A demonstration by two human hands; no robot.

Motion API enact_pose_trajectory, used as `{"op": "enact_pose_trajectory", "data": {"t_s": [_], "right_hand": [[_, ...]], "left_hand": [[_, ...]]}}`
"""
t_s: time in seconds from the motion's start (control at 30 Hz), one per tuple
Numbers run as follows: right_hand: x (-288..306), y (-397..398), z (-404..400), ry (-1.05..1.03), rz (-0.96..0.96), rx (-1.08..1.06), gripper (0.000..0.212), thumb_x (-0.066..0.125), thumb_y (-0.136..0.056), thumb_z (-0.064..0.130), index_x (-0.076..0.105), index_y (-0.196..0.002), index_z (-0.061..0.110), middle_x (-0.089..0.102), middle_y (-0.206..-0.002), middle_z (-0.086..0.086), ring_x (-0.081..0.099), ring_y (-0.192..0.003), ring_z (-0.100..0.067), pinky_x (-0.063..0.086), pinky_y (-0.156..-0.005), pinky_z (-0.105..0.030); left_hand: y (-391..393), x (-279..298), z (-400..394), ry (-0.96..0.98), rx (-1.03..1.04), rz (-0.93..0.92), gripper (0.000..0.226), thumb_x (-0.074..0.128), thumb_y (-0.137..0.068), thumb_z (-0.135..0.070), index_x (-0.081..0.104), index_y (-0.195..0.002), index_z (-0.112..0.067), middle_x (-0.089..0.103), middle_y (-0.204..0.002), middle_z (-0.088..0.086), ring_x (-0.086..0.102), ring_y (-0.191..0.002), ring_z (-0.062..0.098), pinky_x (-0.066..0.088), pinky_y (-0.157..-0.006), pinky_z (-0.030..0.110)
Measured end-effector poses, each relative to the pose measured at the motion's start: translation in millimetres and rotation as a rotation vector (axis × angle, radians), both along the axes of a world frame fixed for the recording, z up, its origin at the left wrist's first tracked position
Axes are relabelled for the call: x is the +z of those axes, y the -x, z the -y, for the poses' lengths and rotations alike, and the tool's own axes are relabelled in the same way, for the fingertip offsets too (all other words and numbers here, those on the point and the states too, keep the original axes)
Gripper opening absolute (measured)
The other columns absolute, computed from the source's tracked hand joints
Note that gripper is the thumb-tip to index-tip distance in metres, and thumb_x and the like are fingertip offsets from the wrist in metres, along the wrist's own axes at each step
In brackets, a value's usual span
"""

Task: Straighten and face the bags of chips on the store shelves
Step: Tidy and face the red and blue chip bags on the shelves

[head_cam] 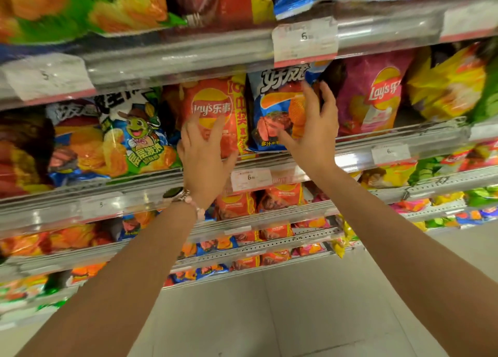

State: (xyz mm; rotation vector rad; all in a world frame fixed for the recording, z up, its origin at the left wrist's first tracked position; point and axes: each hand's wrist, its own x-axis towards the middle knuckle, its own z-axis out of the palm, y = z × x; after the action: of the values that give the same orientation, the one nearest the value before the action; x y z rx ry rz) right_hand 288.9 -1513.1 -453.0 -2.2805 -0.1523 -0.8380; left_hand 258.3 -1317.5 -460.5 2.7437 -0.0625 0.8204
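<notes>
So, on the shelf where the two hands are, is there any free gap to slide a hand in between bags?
A dark gap shows between the blue bag and the pink Lay's bag, where the right hand reaches. Left of it is crowded: the red Lay's bag under the left hand abuts the blue bag and the green cartoon bag.

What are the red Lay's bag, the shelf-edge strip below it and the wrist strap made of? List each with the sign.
Red Lay's bag: glossy plastic film, probably; it shines and crinkles.
Shelf-edge strip: clear hard plastic, apparently; see-through, with glare streaks, price labels behind it.
Wrist strap: looks like pale pink beads or links beside a dark watch face; material unclear.
</notes>
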Motion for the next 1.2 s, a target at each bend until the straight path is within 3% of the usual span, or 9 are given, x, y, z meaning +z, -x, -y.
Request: {"op": "enact_pose_trajectory", "data": {"t_s": [0.1,0.17,0.27,0.4,0.63,0.83,1.0,1.1,1.2], "right_hand": [[11,-13,1,-0.028,-0.144,-0.003,0.103,0.08,-0.07,0.042,0.019,-0.151,0.023,0.011,-0.156,-0.019,0.022,-0.142,-0.036,0.036,-0.106,-0.053],[15,-21,2,-0.072,-0.266,0.026,0.112,0.083,-0.068,0.042,0.01,-0.152,0.026,0.005,-0.157,-0.019,0.024,-0.141,-0.037,0.041,-0.101,-0.05],[16,-30,4,-0.069,-0.356,0.078,0.118,0.083,-0.067,0.043,0.003,-0.152,0.025,0.015,-0.156,-0.019,0.03,-0.137,-0.038,0.04,-0.101,-0.05],[16,-30,-1,-0.016,-0.387,0.074,0.113,0.08,-0.07,0.045,0.005,-0.152,0.024,0.028,-0.149,-0.018,0.037,-0.132,-0.038,0.042,-0.099,-0.05],[19,-27,-1,0.009,-0.429,0.074,0.107,0.077,-0.074,0.042,0.005,-0.152,0.028,0.026,-0.149,-0.018,0.037,-0.131,-0.038,0.042,-0.096,-0.047],[19,-23,7,-0.144,-0.492,0.066,0.125,0.084,-0.064,0.042,0.0,-0.152,0.018,0.025,-0.148,-0.022,0.036,-0.131,-0.038,0.037,-0.102,-0.045],[19,-26,11,-0.148,-0.528,0.097,0.111,0.081,-0.064,0.051,0.018,-0.15,0.02,0.04,-0.142,-0.015,0.044,-0.126,-0.035,0.041,-0.102,-0.046],[17,-27,15,-0.23,-0.535,0.174,0.109,0.078,-0.059,0.06,0.025,-0.147,0.025,0.041,-0.141,-0.01,0.046,-0.126,-0.028,0.042,-0.103,-0.046],[14,-27,21,-0.236,-0.48,0.215,0.098,0.08,-0.07,0.042,0.025,-0.149,0.022,0.04,-0.142,-0.012,0.044,-0.127,-0.027,0.04,-0.104,-0.04]], "left_hand": [[-13,7,-6,0.043,0.047,-0.077,0.08,0.071,-0.081,-0.041,0.03,-0.148,-0.026,0.013,-0.154,0.024,0.013,-0.142,0.042,0.029,-0.109,0.058],[-22,7,-11,0.086,0.028,-0.122,0.088,0.073,-0.079,-0.043,0.023,-0.151,-0.029,0.005,-0.157,0.023,0.007,-0.144,0.041,0.029,-0.11,0.056],[-30,3,-13,0.155,-0.053,-0.143,0.091,0.074,-0.079,-0.039,0.02,-0.152,-0.028,0.004,-0.156,0.025,0.008,-0.144,0.042,0.031,-0.112,0.051],[-29,0,-13,0.191,-0.075,-0.166,0.091,0.073,-0.081,-0.036,0.017,-0.152,-0.027,0.005,-0.156,0.026,0.009,-0.144,0.041,0.027,-0.113,0.045],[-27,-1,-13,0.213,-0.099,-0.164,0.088,0.072,-0.082,-0.032,0.018,-0.152,-0.026,0.004,-0.157,0.024,0.008,-0.145,0.04,0.028,-0.113,0.047],[-28,-6,-16,0.254,-0.112,-0.159,0.09,0.073,-0.081,-0.031,0.018,-0.152,-0.028,0.001,-0.158,0.02,0.014,-0.145,0.038,0.037,-0.109,0.049],[-30,-12,-17,0.336,-0.14,-0.157,0.093,0.076,-0.08,-0.026,0.017,-0.151,-0.036,0.0,-0.16,0.011,0.033,-0.136,0.044,0.042,-0.106,0.046],[-30,-10,-16,0.444,-0.147,-0.147,0.094,0.078,-0.078,-0.018,0.02,-0.15,-0.037,0.002,-0.16,0.008,0.026,-0.142,0.036,0.04,-0.109,0.043],[-29,-10,-16,0.467,-0.16,-0.124,0.097,0.08,-0.075,-0.016,0.02,-0.147,-0.041,0.002,-0.16,0.007,0.02,-0.145,0.029,0.042,-0.106,0.046]]}}
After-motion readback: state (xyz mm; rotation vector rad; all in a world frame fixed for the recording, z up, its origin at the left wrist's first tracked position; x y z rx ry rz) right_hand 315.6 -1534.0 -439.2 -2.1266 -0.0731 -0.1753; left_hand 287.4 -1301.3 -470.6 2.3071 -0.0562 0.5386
